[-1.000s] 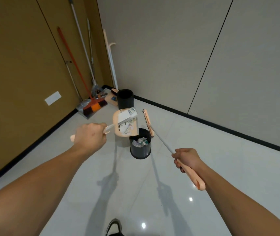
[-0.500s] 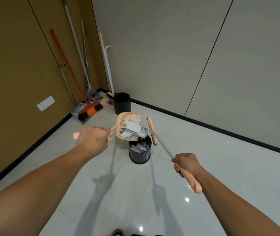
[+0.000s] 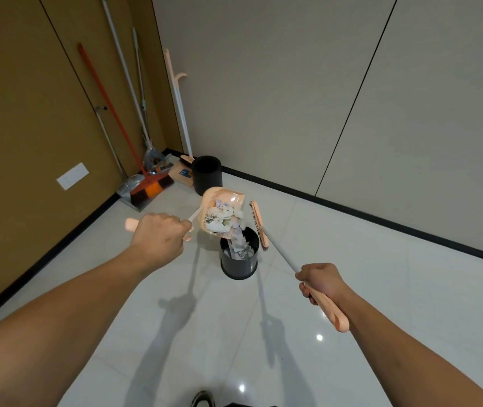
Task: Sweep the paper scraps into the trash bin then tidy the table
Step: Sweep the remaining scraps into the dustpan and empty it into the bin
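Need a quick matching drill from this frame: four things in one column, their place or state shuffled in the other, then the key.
Things
1. dustpan
2. brush
3. near bin
4. far bin

States
A. stands by the wall in the corner, inside looks dark
B. held in the left hand, tipped, scraps sliding out
C. on the floor under the dustpan, scraps inside
D. held by its handle in the right hand, head up beside the dustpan

Pairs: 1-B, 2-D, 3-C, 4-A
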The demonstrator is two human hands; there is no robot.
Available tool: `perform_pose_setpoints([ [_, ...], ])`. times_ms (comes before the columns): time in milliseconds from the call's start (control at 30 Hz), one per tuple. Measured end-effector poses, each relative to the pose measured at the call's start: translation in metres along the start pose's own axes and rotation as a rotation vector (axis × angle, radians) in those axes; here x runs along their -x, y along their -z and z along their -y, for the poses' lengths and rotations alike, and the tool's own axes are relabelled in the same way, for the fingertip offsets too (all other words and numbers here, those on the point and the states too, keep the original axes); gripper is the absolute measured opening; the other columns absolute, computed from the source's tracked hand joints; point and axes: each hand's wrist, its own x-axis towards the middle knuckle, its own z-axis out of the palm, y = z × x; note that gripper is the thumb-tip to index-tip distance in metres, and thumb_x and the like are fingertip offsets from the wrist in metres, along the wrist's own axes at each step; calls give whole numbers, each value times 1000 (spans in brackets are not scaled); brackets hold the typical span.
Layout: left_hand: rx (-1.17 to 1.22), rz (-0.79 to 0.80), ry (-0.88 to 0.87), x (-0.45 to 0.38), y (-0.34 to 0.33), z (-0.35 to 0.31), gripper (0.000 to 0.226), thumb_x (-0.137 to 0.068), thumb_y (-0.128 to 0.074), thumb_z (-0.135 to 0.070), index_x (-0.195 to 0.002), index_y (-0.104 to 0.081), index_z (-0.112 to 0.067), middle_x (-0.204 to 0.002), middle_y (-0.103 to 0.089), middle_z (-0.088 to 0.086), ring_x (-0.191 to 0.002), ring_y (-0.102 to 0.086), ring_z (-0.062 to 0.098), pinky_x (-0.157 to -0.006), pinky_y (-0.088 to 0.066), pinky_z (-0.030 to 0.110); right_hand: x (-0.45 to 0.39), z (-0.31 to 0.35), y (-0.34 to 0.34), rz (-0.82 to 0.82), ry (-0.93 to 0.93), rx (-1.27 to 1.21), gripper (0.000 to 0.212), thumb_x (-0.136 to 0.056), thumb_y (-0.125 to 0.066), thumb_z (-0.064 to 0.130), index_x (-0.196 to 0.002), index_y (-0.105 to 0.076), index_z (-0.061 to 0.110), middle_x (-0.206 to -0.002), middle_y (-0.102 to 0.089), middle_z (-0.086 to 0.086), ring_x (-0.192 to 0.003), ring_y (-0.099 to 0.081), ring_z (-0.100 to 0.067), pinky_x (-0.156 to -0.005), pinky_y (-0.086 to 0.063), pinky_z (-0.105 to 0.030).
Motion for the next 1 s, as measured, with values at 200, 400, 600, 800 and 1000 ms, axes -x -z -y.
perform_pose_setpoints([
  [200, -48, 23, -38, 3, 0, -2, 30, -90, -49, -19, -114, -64, -30, -84, -65, -7, -74, -57, 14, -63, -38, 28, 1, 0, -2, -8, -6, -18, 10, -82, -66, 0, -75, -62, 6, -53, -51, -12, -41, -45, -23, -40, -35, -22],
  [400, -98, 45, -81, 4, -8, -2, 26, -93, -50, -21, -115, -61, -30, -90, -66, -6, -79, -60, 13, -70, -44, 29, 4, -2, -2, -10, -18, -41, 7, -82, -66, 0, -79, -63, 6, -54, -51, -12, -41, -46, -22, -40, -35, -22],
  [600, -101, 38, -120, -4, -10, -5, 24, -87, -52, -14, -104, -63, -28, -81, -63, -6, -74, -58, 16, -62, -35, 29, 7, -7, 4, -24, -40, -45, 8, -82, -67, 2, -78, -64, 8, -54, -52, -10, -41, -47, -21, -41, -35, -22],
  [800, -94, 39, -124, -9, -13, -3, 23, -87, -56, -17, -106, -63, -29, -81, -63, -5, -70, -51, 13, -63, -37, 29, 5, -15, 11, -46, -49, -55, 4, -82, -67, 3, -84, -67, 6, -55, -53, -12, -42, -46, -21, -41, -36, -22],
  [1000, -165, 48, -238, -11, -10, -3, 23, -88, -57, -19, -110, -60, -27, -91, -66, -3, -84, -62, 17, -70, -41, 32, 2, -18, 12, -55, -46, -58, 5, -83, -67, 4, -87, -68, 3, -54, -55, -12, -42, -48, -22, -41, -39, -23],
])
